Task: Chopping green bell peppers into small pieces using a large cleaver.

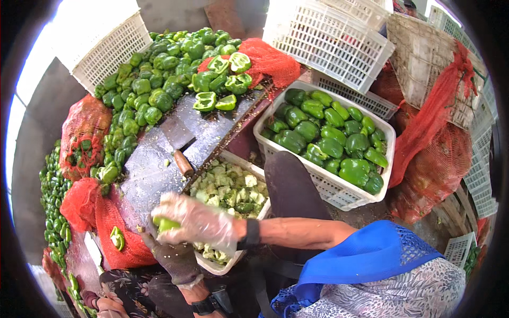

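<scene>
My right hand [191,220], in a clear plastic glove over a light one, is closed around a green bell pepper [166,224]. Just below it is my left hand [171,252] in a dark fingerless-looking glove, close to the pepper; its fingertips are partly hidden, so its grip is unclear. Both are above the near edge of a white crate [212,268] of cut pepper pieces [228,189]. A cleaver [179,137] with a wooden handle lies on the metal tabletop [149,171]. Halved green peppers [204,101] lie at the table's far edge.
Whole green peppers [159,75] are heaped on the table. At right stands a white crate [346,200] of peppers, beside red mesh sacks [433,171]. White crates [326,43] are stacked behind. A knife [93,248] and another person's hand [111,306] are at lower left.
</scene>
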